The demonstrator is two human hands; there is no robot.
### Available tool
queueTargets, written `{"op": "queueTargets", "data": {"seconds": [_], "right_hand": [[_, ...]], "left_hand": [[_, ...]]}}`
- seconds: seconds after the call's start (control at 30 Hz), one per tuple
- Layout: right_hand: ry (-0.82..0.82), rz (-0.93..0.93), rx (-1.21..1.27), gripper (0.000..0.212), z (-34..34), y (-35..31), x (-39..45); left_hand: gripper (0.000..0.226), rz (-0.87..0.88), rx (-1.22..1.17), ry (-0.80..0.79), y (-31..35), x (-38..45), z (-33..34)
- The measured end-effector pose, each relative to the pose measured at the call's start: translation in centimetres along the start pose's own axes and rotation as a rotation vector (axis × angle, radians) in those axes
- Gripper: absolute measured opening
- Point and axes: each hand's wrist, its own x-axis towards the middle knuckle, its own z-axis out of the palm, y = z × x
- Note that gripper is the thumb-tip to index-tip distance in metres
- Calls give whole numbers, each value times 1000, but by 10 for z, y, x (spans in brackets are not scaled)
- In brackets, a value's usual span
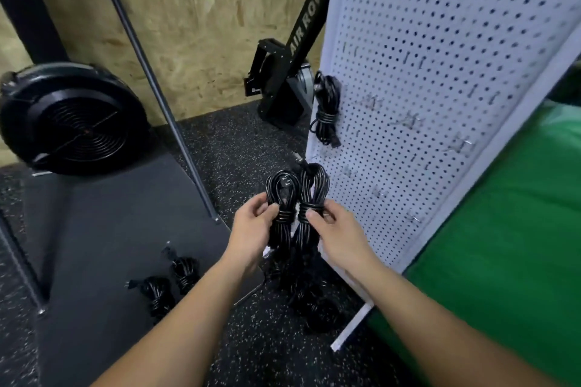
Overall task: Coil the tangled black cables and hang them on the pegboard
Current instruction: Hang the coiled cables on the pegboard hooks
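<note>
**2 Coiled Cables Held Up Before a White Pegboard**

A person holds 2 bundled black cables side by side in front of a white pegboard [440, 78]. The left hand [253, 231] has its fingers curled around the wrapped waist of the left coil [283, 195], while the right hand [338, 234] pinches the wrapped waist of the right coil [312, 192], whose plug points toward 11 o'clock. The 2 coils touch each other, loops upward. At 12 o'clock from the hands, 1 hung coil [327, 107] dangles from a peg at the pegboard's left edge. At 7 o'clock from the hands, 2 floor coils [171, 283] lie on a dark mat [103, 245], near each other. A loose black cable pile [311, 298] sits on the speckled floor [270, 349] at the pegboard's foot. A round black fan [70, 121] stands at 9 o'clock, a folded rower [292, 50] leans against the wooden wall, and a green pad [503, 245] lies at 3 o'clock.
</note>
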Motion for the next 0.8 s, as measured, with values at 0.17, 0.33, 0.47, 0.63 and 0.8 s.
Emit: {"op": "queueTargets", "data": {"seconds": [0.17,0.33,0.47,0.63,0.8], "right_hand": [[117,-58,-27,20,-40,-25,-18],[156,-142,-40,22,-64,-47,-23],[177,-225,5,26,-77,-70,-21],[215,-265,36,32,-86,-83,-10],[236,-290,33,33,-94,-80,-2]], "left_hand": [[26,90,-38,-111,32,-16,44],[28,116,-32,-163,57,-11,69],[29,158,-54,-186,80,-4,83],[30,239,-48,-216,109,11,102],[29,292,-28,-221,129,23,119]]}}
